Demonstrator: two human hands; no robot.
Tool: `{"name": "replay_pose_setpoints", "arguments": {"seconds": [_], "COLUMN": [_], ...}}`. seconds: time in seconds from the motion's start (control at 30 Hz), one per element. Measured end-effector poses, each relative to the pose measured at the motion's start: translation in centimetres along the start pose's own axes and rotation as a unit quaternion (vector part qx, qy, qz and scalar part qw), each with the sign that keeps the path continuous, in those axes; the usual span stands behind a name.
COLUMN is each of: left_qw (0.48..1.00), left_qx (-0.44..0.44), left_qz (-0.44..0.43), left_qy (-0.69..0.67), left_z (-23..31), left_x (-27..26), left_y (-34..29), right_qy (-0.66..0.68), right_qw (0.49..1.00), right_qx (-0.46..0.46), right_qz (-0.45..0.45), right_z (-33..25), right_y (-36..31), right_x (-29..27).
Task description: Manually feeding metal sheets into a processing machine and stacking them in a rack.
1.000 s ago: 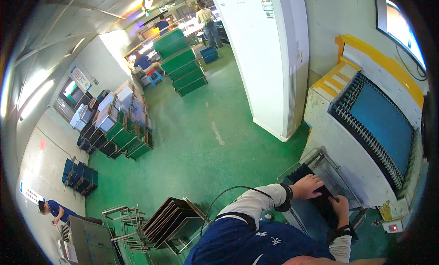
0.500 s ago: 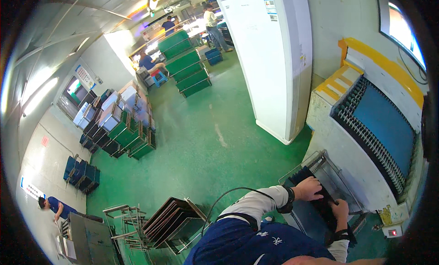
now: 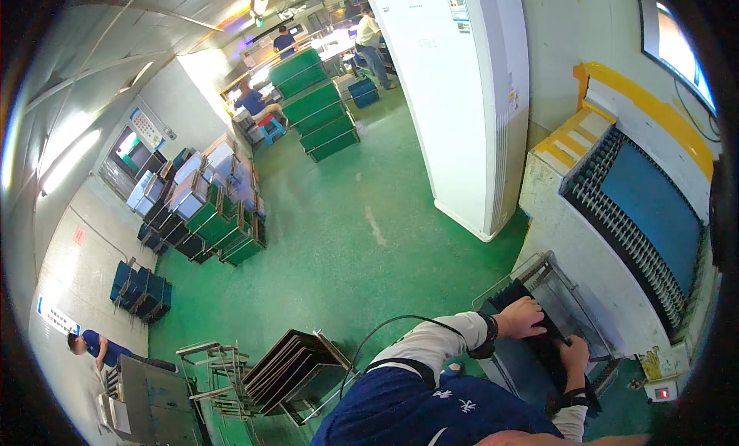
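Observation:
At the lower right, my left hand is bent over the upper part of a tightly packed row of thin dark panels, its fingers curled against their edges. My right hand grips the near side of the same row, thumb and fingers closed on it. The dark panels stand in a metal wire rack low in front of me. Where the fingertips go between the panels is hidden. Dark bands circle both wrists, and a black cable loops beside the left sleeve.
A white machine with a spiked roller conveyor and a blue panel stands right of the rack. Beyond it rises a tall white cabinet. A metal rack of dark boards is at lower left. Green crates and several people are farther off.
Both hands keep their places on the dark panels. The whole view has shifted slightly, and a distant person in a light top has moved a little to the right.

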State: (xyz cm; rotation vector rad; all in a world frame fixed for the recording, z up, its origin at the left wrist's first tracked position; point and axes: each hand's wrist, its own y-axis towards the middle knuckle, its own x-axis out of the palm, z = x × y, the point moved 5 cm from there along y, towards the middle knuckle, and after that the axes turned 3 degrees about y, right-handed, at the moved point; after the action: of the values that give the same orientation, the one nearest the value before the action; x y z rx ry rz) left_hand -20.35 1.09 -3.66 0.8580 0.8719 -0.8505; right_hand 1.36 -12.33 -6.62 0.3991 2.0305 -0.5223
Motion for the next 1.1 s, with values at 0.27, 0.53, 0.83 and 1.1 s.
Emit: {"name": "replay_pose_setpoints", "arguments": {"seconds": [0.27, 0.53, 0.83, 1.1], "left_qw": [1.000, 1.000, 1.000, 1.000], "left_qx": [-0.001, 0.001, -0.002, -0.001], "left_qz": [0.007, 0.017, 0.013, 0.018], "left_qy": [0.003, 0.013, 0.003, 0.002], "left_z": [0.0, -0.2, -0.3, -0.5], "left_x": [-0.2, 0.1, 0.3, 0.6], "left_y": [-0.1, -0.3, -0.1, -0.3], "right_qy": [0.007, -0.002, 0.000, -0.021], "right_qw": [1.000, 1.000, 1.000, 1.000], "right_qx": [0.000, -0.005, 0.002, 0.015], "right_qz": [0.004, 0.001, -0.005, -0.018], "right_z": [-1.1, -0.8, -1.2, -0.7], "right_y": [-0.5, -0.4, -0.4, 0.0], "right_x": [-0.7, -0.4, -0.8, -0.1]}}
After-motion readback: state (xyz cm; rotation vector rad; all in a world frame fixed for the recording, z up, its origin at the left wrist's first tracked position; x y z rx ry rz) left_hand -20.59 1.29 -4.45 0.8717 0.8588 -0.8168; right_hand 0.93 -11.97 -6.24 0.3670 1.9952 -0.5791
